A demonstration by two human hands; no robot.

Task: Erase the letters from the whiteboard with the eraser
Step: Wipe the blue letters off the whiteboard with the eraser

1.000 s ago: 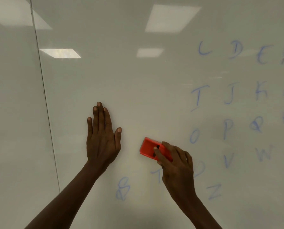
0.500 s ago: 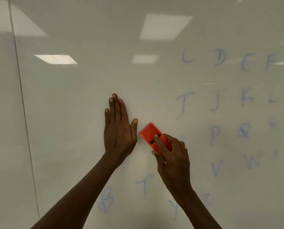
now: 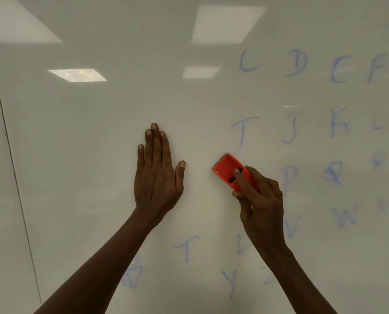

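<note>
As left hand (image 3: pixel 158 177) braces — right hand (image 3: pixel 260 200) grips eraser (image 3: pixel 229 171).

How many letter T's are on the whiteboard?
2. The upper T is just above the red eraser. The lower T is further down, below the left hand. More could be hidden behind the right hand or the arms.

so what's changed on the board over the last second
The right hand swept the red eraser up and to the right across the whiteboard, wiping away the blue O that stood below the upper T. The camera also shifted, so lower letters like the Y came into view. The left hand stayed flat on the board, and the right hand kept its grip on the eraser.
</note>
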